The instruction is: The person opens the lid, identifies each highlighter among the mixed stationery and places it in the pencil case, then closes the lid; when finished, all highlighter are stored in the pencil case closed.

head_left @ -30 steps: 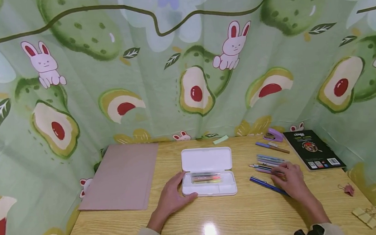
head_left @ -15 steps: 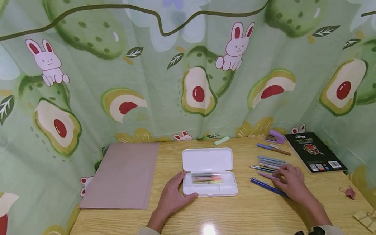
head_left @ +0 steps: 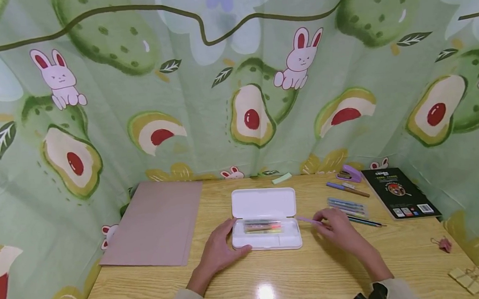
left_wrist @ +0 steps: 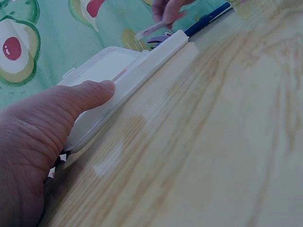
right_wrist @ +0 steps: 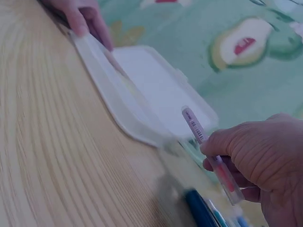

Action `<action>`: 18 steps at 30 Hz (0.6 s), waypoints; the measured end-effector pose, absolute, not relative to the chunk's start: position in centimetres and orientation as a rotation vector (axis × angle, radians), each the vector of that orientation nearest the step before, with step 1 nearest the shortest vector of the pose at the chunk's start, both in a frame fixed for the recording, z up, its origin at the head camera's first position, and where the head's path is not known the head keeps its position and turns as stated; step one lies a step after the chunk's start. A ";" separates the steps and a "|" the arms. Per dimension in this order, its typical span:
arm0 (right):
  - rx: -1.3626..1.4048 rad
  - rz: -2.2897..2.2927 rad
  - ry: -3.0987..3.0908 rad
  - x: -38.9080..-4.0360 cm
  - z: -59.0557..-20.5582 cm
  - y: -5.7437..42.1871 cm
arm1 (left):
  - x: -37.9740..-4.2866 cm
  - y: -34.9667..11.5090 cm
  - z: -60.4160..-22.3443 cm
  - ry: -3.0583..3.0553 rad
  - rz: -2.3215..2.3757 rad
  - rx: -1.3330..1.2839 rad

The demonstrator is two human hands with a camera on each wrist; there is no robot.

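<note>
A white pencil case [head_left: 289,240] lies with its lid [head_left: 263,202] raised at the back, and several slim pens [head_left: 262,226] fill its larger compartment. My left hand [head_left: 222,246] grips the case's left end, thumb on the near rim and fingers at the back. In my right hand [head_left: 341,230], thumb and fingers pinch a pinkish-purple pen [right_wrist: 195,126] with a barcode label. Its tip reaches the case's right end in the head view. A dark blue pen [right_wrist: 201,208] lies below this hand in the right wrist view; the hand and arm hide it from the head view.
Right of the case lie several pens [head_left: 345,203] and dark pencils [head_left: 367,221]. Behind them are blue and brown pens [head_left: 346,188], a purple stapler [head_left: 349,173] and a black book [head_left: 398,194]. Mauve folder [head_left: 153,223] at left; binder clip [head_left: 445,244] and tied yellow bundle [head_left: 465,278] at right.
My right hand has picked the pinkish-purple pen out of the group on the right and carried it left to the case's end. My left hand keeps its grip on the case.
</note>
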State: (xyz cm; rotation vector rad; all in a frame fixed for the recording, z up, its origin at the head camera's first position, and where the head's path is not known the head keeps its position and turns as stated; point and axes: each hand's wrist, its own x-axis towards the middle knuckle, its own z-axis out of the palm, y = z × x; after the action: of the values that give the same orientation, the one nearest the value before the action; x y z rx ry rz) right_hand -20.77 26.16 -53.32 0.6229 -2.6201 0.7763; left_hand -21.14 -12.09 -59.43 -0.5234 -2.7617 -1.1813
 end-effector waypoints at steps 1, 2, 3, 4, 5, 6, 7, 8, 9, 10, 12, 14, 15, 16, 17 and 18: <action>0.649 0.790 -2.626 -21.0 -53.3 25.2 | -21.1 -12.1 -59.4 -2.761 -1.181 -0.523; 0.675 0.801 -2.631 -21.2 -53.3 24.3 | -21.1 -12.2 -59.4 -2.760 -1.182 -0.524; 0.695 0.810 -2.644 -21.4 -53.3 23.4 | -21.1 -12.2 -59.4 -2.760 -1.184 -0.524; 0.722 0.809 -2.654 -21.6 -53.3 22.5 | -21.2 -12.3 -59.5 -2.760 -1.180 -0.527; 0.746 0.809 -2.669 -21.9 -53.4 21.6 | -21.2 -12.3 -59.5 -2.760 -1.186 -0.526; 0.770 0.820 -2.684 -22.2 -53.4 20.7 | -21.2 -12.3 -59.5 -2.761 -1.188 -0.527; 0.787 0.832 -2.706 -22.4 -53.4 19.9 | -21.2 -12.3 -59.6 -2.767 -1.183 -0.525; 0.809 0.831 -2.724 -22.7 -53.4 19.2 | -21.2 -12.3 -59.6 -2.769 -1.180 -0.525; 0.828 0.835 -2.739 -23.0 -53.4 18.4 | -21.2 -12.3 -59.6 -2.771 -1.177 -0.524; 0.846 0.835 -2.749 -23.3 -53.4 17.8 | -21.3 -12.3 -59.6 -2.771 -1.171 -0.527; 0.874 0.824 -2.760 -23.9 -53.5 16.7 | -21.3 -12.3 -59.6 -2.776 -1.159 -0.527; 0.895 0.805 -2.764 -24.3 -53.6 15.8 | -21.4 -12.3 -59.6 -2.773 -1.146 -0.539; 0.899 0.798 -2.768 -24.5 -53.7 15.5 | -21.4 -12.3 -59.5 -2.770 -1.142 -0.546; 0.898 0.784 -2.774 -24.7 -53.7 15.2 | -21.4 -12.3 -59.5 -2.769 -1.138 -0.552; 0.895 0.777 -2.783 -24.8 -53.8 15.0 | -21.4 -12.3 -59.4 -2.769 -1.138 -0.552; 0.890 0.775 -2.792 -25.0 -53.9 14.8 | -21.4 -12.3 -59.4 -2.767 -1.139 -0.555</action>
State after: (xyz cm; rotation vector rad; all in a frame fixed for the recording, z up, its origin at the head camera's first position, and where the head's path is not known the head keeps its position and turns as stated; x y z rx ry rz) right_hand -24.96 14.83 -53.88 0.8901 -2.7921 0.7751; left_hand -21.42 -12.33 -59.39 -0.5551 -2.7671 -1.1387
